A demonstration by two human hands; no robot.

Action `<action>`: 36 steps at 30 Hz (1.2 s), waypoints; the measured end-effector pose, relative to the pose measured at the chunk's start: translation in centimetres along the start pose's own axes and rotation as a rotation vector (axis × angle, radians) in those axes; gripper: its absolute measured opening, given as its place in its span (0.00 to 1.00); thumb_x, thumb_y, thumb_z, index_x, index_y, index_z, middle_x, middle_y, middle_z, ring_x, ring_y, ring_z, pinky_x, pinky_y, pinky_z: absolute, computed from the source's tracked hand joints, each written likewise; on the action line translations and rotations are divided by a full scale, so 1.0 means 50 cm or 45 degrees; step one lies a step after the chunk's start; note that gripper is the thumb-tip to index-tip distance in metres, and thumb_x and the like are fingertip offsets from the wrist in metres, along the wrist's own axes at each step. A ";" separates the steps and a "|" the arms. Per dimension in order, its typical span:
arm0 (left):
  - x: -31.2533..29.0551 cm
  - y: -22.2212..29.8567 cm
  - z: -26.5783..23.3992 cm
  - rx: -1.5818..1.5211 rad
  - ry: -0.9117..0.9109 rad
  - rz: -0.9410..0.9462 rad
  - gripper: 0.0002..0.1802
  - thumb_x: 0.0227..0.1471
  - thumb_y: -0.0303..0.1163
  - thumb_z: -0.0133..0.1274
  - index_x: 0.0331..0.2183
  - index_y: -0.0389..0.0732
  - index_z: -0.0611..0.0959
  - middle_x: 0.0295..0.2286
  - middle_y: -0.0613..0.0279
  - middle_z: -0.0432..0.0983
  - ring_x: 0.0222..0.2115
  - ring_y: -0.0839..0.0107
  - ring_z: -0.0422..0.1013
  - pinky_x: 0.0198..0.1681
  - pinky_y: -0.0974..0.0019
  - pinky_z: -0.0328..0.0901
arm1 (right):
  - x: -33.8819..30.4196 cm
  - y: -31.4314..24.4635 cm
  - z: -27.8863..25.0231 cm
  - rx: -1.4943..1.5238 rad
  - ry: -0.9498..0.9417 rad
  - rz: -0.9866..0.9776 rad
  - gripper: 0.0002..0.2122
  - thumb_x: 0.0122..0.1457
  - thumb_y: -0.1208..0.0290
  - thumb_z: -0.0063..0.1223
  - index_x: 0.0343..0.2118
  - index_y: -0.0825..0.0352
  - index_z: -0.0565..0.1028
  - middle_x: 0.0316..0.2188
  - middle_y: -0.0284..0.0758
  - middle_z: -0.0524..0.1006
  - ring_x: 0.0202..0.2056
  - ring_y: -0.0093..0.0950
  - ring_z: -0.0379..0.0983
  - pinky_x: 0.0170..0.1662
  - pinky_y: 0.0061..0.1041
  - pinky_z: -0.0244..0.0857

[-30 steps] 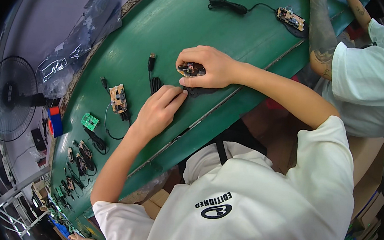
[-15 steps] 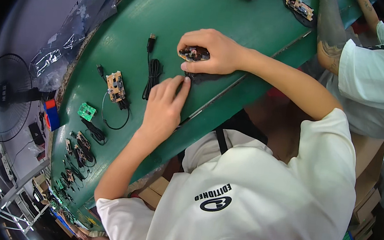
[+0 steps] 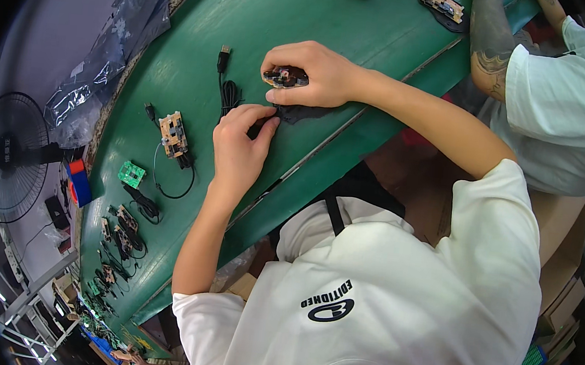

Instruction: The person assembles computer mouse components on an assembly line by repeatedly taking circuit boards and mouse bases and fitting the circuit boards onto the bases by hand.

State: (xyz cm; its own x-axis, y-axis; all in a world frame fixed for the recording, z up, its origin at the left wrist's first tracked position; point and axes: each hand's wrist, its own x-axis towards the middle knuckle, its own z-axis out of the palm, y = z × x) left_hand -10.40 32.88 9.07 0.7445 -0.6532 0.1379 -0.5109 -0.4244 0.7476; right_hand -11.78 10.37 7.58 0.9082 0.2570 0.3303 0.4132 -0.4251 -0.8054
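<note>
My right hand (image 3: 321,79) curls its fingers and thumb round a small circuit board (image 3: 286,77) with dark parts on top, holding it on the green work surface. A flat black piece (image 3: 307,111) lies under that hand. Close by, my left hand (image 3: 242,141) has its thumb and forefinger pinched at the near side of the board. Whatever is between those fingertips is too small to make out. A bundled black cable (image 3: 229,96) with a USB plug (image 3: 225,53) runs up behind the left hand, which hides its lower part.
To the left lie a tan circuit board (image 3: 173,134) with a cable, a green circuit board (image 3: 131,173) and several more boards. Another board (image 3: 441,4) lies at the far right, near a co-worker's arm (image 3: 492,43). A fan (image 3: 10,156) stands beyond the table's left edge.
My left hand has gone from outstretched fingers to a pinch at the board's near side, its wrist swinging round. My right hand keeps its hold on the circuit board. The whole view has shifted slightly.
</note>
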 end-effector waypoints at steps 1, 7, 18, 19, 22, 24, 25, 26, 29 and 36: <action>0.000 0.001 0.000 0.002 0.000 0.002 0.07 0.48 0.22 0.63 0.33 0.35 0.85 0.34 0.57 0.82 0.35 0.57 0.76 0.41 0.59 0.68 | 0.001 0.000 0.000 -0.001 0.002 -0.002 0.15 0.56 0.61 0.63 0.36 0.68 0.74 0.29 0.38 0.75 0.30 0.35 0.71 0.36 0.32 0.66; 0.005 -0.020 0.004 0.147 0.027 0.291 0.08 0.49 0.20 0.60 0.35 0.35 0.85 0.35 0.57 0.81 0.35 0.56 0.75 0.39 0.58 0.67 | 0.001 -0.001 0.001 0.008 0.006 0.015 0.15 0.55 0.62 0.63 0.36 0.68 0.74 0.29 0.37 0.75 0.30 0.35 0.71 0.35 0.32 0.65; -0.028 0.037 -0.020 0.708 -0.158 0.612 0.21 0.48 0.27 0.60 0.46 0.31 0.82 0.43 0.54 0.73 0.43 0.58 0.70 0.45 0.57 0.62 | 0.001 -0.005 -0.016 -0.047 -0.041 0.046 0.19 0.55 0.56 0.62 0.38 0.69 0.78 0.33 0.42 0.80 0.36 0.41 0.76 0.40 0.36 0.69; -0.028 0.040 -0.021 0.648 -0.153 0.608 0.22 0.49 0.28 0.60 0.47 0.31 0.81 0.44 0.53 0.73 0.43 0.57 0.70 0.45 0.56 0.62 | 0.002 -0.004 -0.020 -0.056 -0.037 0.040 0.19 0.55 0.56 0.62 0.38 0.69 0.78 0.33 0.42 0.80 0.36 0.41 0.76 0.40 0.36 0.69; -0.023 0.018 -0.011 0.514 -0.070 0.592 0.19 0.50 0.29 0.61 0.44 0.33 0.83 0.41 0.56 0.75 0.42 0.59 0.70 0.43 0.57 0.62 | 0.003 -0.016 -0.027 -0.062 -0.040 0.049 0.16 0.58 0.61 0.62 0.36 0.71 0.76 0.30 0.39 0.77 0.32 0.37 0.73 0.38 0.33 0.67; -0.021 0.012 -0.005 0.343 0.013 0.533 0.13 0.49 0.30 0.63 0.39 0.36 0.86 0.37 0.60 0.77 0.38 0.61 0.71 0.39 0.58 0.61 | 0.004 -0.031 -0.034 -0.158 -0.097 0.079 0.15 0.58 0.62 0.64 0.37 0.71 0.76 0.31 0.40 0.77 0.34 0.36 0.74 0.40 0.32 0.68; -0.020 0.010 -0.002 0.338 0.015 0.537 0.13 0.49 0.30 0.63 0.39 0.36 0.86 0.37 0.60 0.77 0.38 0.61 0.71 0.39 0.58 0.61 | 0.003 -0.035 -0.035 -0.164 -0.097 0.082 0.15 0.58 0.62 0.64 0.37 0.71 0.76 0.31 0.40 0.77 0.34 0.36 0.74 0.40 0.32 0.68; -0.018 0.005 0.001 0.257 0.049 0.483 0.11 0.50 0.30 0.63 0.37 0.36 0.87 0.36 0.61 0.77 0.37 0.62 0.71 0.39 0.58 0.60 | 0.003 -0.037 -0.037 -0.169 -0.104 0.085 0.15 0.57 0.63 0.64 0.37 0.71 0.76 0.32 0.40 0.77 0.34 0.36 0.74 0.40 0.32 0.68; 0.003 0.003 0.007 0.111 0.106 0.359 0.07 0.51 0.29 0.63 0.32 0.35 0.87 0.32 0.61 0.78 0.34 0.62 0.72 0.38 0.61 0.61 | 0.000 -0.032 -0.033 -0.167 -0.086 0.093 0.14 0.57 0.65 0.64 0.37 0.70 0.75 0.33 0.39 0.77 0.34 0.36 0.74 0.41 0.32 0.68; 0.028 0.031 0.000 -0.142 -0.058 -0.198 0.05 0.50 0.26 0.63 0.31 0.36 0.86 0.31 0.58 0.79 0.33 0.59 0.74 0.36 0.60 0.67 | 0.004 -0.066 -0.043 -0.212 -0.167 0.409 0.10 0.57 0.67 0.62 0.34 0.70 0.77 0.30 0.40 0.78 0.35 0.38 0.75 0.40 0.35 0.68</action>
State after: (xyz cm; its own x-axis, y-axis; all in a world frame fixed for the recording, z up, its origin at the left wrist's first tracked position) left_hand -10.16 31.32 10.39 0.7892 -0.6140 -0.0123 -0.3388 -0.4520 0.8252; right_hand -12.83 9.95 11.35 0.9814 0.1918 -0.0006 0.1235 -0.6343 -0.7631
